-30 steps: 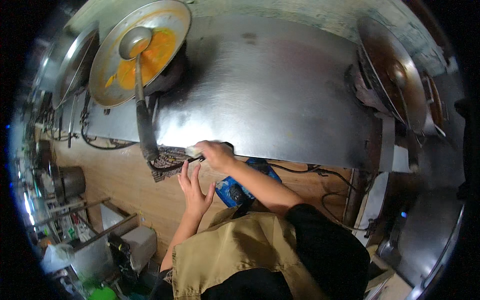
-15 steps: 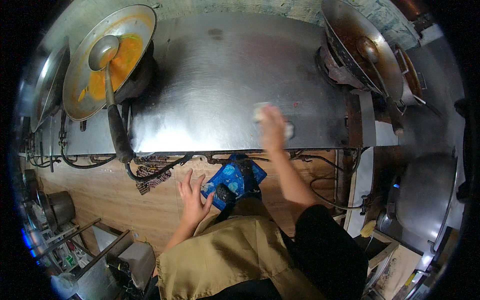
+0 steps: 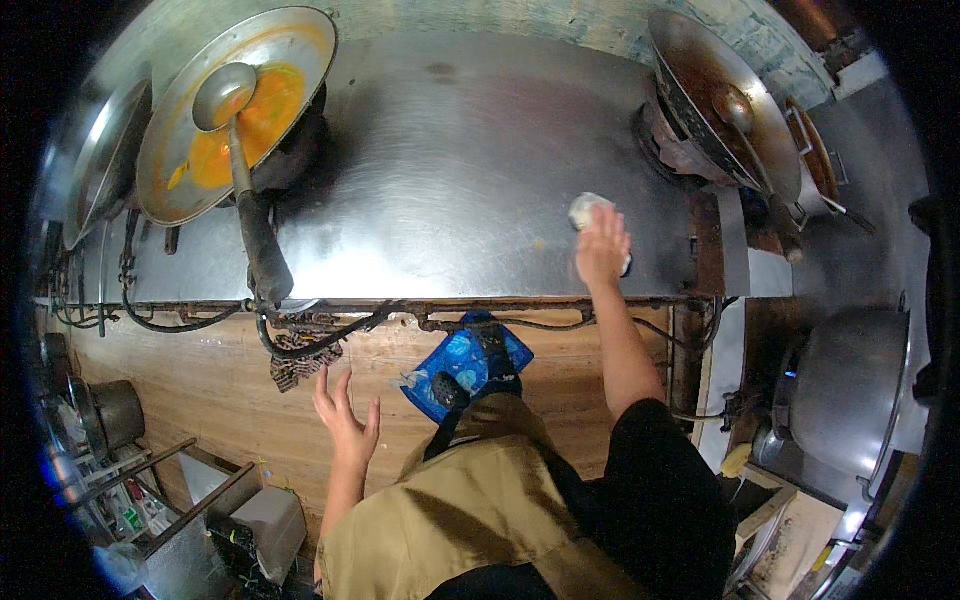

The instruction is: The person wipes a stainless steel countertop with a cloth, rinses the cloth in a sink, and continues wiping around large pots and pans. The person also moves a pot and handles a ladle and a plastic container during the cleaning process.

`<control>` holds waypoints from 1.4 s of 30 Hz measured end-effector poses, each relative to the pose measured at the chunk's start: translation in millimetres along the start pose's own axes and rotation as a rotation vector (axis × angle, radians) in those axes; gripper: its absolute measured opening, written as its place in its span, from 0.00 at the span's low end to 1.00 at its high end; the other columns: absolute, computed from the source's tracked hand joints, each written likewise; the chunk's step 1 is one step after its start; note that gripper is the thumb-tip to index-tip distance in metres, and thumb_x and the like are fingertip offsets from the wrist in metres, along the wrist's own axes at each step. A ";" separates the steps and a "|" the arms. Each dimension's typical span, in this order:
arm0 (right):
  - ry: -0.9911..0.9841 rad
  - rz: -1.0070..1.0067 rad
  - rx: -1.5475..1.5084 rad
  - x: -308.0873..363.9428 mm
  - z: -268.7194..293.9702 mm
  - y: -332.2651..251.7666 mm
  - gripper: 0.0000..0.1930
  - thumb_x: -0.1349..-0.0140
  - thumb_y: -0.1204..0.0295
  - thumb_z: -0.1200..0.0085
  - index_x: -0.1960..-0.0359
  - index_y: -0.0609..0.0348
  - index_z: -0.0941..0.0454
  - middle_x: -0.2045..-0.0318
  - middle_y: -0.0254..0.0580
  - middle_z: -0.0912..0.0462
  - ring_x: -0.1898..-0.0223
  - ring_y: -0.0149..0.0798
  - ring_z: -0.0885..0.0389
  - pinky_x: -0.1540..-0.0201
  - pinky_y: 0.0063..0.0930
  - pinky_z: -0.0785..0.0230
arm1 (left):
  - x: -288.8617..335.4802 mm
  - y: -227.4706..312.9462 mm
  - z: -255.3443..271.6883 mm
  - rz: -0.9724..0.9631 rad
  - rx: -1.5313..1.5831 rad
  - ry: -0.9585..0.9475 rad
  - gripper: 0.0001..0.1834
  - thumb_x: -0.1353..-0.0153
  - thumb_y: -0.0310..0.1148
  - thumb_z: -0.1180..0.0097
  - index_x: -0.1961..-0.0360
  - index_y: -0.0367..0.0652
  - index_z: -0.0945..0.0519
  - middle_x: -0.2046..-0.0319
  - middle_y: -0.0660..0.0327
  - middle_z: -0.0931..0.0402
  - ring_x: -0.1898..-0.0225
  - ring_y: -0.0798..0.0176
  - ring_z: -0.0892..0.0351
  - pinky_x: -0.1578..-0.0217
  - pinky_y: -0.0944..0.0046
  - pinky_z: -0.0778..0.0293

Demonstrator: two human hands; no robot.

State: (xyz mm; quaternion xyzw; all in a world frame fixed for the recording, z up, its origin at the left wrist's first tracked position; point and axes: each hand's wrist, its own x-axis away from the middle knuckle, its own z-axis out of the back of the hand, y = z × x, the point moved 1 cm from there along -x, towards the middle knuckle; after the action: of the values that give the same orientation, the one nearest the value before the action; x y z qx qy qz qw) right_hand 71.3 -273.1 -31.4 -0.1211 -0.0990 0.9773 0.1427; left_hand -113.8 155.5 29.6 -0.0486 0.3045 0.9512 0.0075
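Pressed on the steel counter (image 3: 470, 190), towards its right front, is a crumpled whitish cloth (image 3: 585, 209). My right hand (image 3: 602, 250) lies over it with the arm stretched out, hiding most of it; a bit also shows at the hand's right side. My left hand (image 3: 347, 425) hangs in the air over the floor, in front of the counter, fingers apart and holding nothing. A tiny yellowish bit (image 3: 539, 244) lies on the steel to the left of the cloth.
A wok (image 3: 165, 190) of orange liquid holds a ladle (image 3: 262, 250) whose handle juts past the counter's front. Another wok (image 3: 685, 110) with a ladle stands at right. Gas hoses (image 3: 330, 345) run below the edge. A large pot (image 3: 850, 390) sits farther right.
My right hand has slid the cloth to the right across the steel. My left hand has shifted left and slightly down, still spread. The view has moved slightly.
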 end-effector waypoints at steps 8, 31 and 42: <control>-0.265 0.378 -0.411 79.8 -48.3 -218.6 0.34 0.47 0.80 0.50 0.35 0.55 0.38 0.32 0.48 0.40 0.29 0.55 0.49 0.30 0.56 0.60 | 30.3 3.8 -4.4 0.141 0.008 -0.096 0.34 0.49 0.26 0.37 0.39 0.44 0.33 0.32 0.45 0.52 0.30 0.40 0.54 0.35 0.45 0.50; -0.255 0.153 0.049 -11.3 5.4 132.4 0.28 0.33 0.59 0.55 0.34 0.57 0.38 0.30 0.53 0.48 0.30 0.57 0.49 0.30 0.48 0.55 | -59.3 78.6 -46.7 -0.097 0.047 -0.086 0.33 0.49 0.29 0.35 0.40 0.46 0.31 0.33 0.42 0.50 0.33 0.37 0.48 0.37 0.43 0.47; -0.083 0.428 -0.452 -11.0 -1.0 -15.5 0.13 0.39 0.72 0.47 0.54 0.57 0.20 0.45 0.45 0.23 0.39 0.51 0.30 0.35 0.44 0.41 | -17.8 45.7 -41.9 0.129 0.014 -0.068 0.30 0.45 0.29 0.37 0.41 0.46 0.31 0.32 0.44 0.51 0.32 0.38 0.49 0.38 0.43 0.45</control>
State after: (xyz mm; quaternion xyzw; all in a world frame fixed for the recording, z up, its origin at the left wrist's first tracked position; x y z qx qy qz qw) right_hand 85.8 -261.8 -26.6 -0.1278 -0.2917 0.9425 -0.1010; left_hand -94.5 94.2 23.9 0.0034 0.3131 0.9487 -0.0431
